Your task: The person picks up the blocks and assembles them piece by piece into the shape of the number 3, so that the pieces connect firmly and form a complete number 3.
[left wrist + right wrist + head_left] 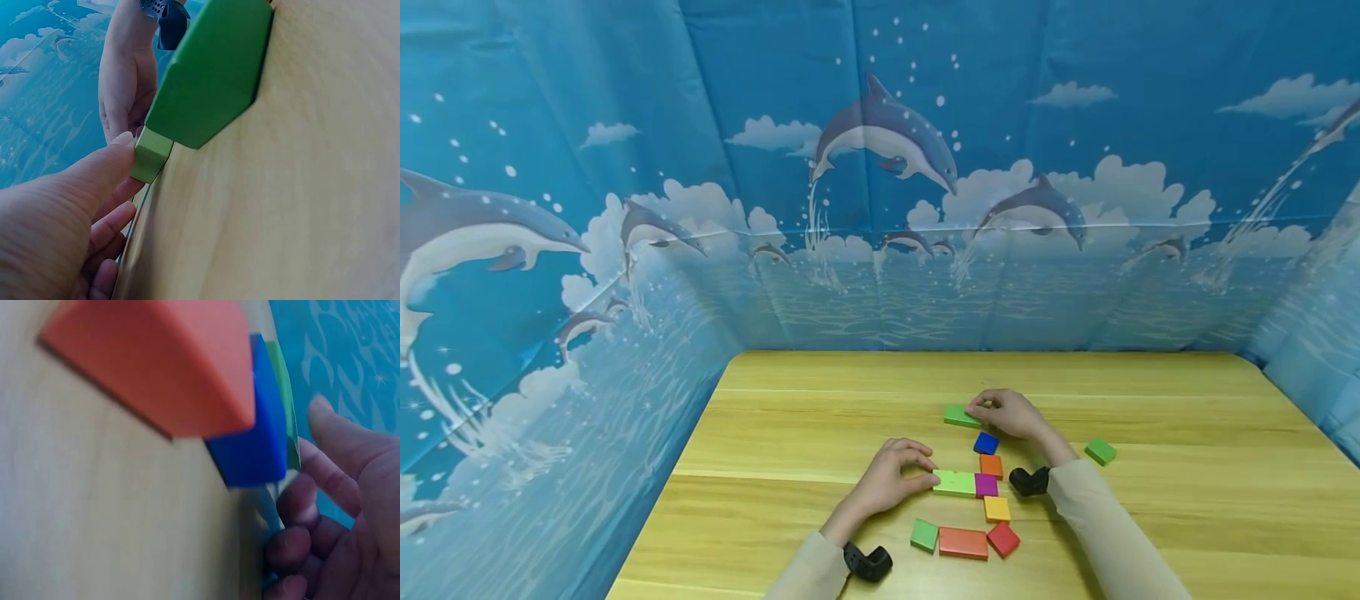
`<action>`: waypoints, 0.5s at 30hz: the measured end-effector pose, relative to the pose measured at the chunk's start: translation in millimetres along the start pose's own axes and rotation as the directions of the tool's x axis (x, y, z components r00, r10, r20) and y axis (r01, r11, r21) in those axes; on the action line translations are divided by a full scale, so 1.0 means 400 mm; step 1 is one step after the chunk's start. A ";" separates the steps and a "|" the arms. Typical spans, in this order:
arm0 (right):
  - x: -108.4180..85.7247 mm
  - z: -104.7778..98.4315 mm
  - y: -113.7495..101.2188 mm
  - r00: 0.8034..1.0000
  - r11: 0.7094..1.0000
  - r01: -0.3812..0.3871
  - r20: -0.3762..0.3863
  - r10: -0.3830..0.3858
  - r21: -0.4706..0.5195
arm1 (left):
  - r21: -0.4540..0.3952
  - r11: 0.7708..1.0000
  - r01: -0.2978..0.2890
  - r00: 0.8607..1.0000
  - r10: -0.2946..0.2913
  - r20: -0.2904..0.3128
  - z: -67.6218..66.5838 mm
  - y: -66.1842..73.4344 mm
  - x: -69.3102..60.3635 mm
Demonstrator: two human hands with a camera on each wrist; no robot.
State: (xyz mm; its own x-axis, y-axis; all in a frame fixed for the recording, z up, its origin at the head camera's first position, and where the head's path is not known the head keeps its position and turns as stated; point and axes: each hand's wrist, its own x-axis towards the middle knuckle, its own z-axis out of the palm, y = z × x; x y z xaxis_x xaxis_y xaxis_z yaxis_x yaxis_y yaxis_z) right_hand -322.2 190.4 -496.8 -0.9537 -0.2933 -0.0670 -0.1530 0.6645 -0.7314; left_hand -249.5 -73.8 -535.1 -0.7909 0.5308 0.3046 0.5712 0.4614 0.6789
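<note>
With thumb and index finger, my left hand [887, 481] pinches the left end of a lime green rectangular block [953, 482]. In the left wrist view the thumb touches the top edge of this lime block [152, 156]. My right hand [1009, 414] has its fingers curled at the right end of a green rectangular block [958, 416] farther back. That green block [284, 394] is partly hidden behind a blue block [250, 440] in the right wrist view. A purple block [987, 485] touches the lime block's right end, with an orange block [990, 466] just behind it.
In front lie a yellow block [997, 509], a red square block [1003, 540], a red rectangular block [963, 543] and a green square block [924, 535]. Another green block [1101, 451] sits right of my right arm. A dolphin-print curtain [880, 292] borders the wooden table [820, 383].
</note>
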 end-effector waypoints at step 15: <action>-0.001 0.001 0.011 0.995 0.996 0.033 0.088 -0.041 0.085 | 0.006 1.000 0.004 1.000 -0.004 -0.001 0.000 0.004 0.001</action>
State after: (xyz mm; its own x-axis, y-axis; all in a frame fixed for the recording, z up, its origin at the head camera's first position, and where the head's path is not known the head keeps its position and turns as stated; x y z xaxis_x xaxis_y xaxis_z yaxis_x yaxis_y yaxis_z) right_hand -322.3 193.2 -500.4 -0.9201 -0.3795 -0.0970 -0.1618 0.5937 -0.7882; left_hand -248.8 -73.0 -533.8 -0.7936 0.5282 0.3021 0.5689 0.4678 0.6764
